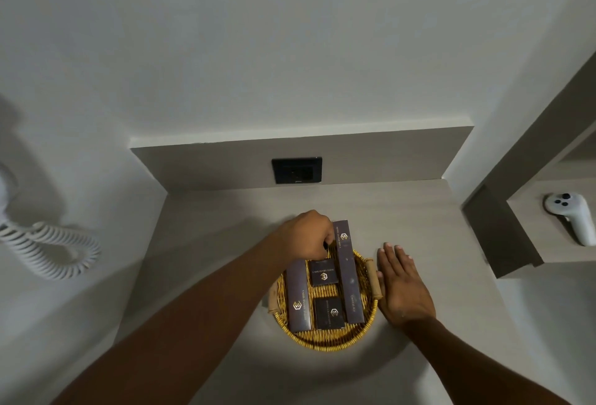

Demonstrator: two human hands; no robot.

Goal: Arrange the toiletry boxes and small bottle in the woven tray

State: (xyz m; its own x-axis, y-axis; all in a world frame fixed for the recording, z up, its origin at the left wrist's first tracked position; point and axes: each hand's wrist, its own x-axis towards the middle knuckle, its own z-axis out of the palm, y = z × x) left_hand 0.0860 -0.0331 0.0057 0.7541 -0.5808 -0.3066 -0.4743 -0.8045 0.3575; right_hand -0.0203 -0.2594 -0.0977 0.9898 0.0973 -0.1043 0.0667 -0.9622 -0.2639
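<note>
A round yellow woven tray (pixel 325 341) with two wooden handles sits on the grey counter. In it lie two long dark boxes, one on the left (pixel 300 298) and one on the right (pixel 350 279) whose far end overhangs the rim. Two small square dark boxes lie between them, one farther (pixel 323 272) and one nearer (pixel 329 312). My left hand (pixel 306 232) hovers over the tray's far edge, fingers pinched on a small dark item, mostly hidden. My right hand (pixel 403 288) lies flat on the counter, its thumb against the tray's right handle.
A black wall socket (pixel 296 170) is set in the low backsplash behind the tray. A white coiled cord (pixel 54 246) hangs on the left wall. On a lower shelf at the right lies a white handheld controller (pixel 571 216).
</note>
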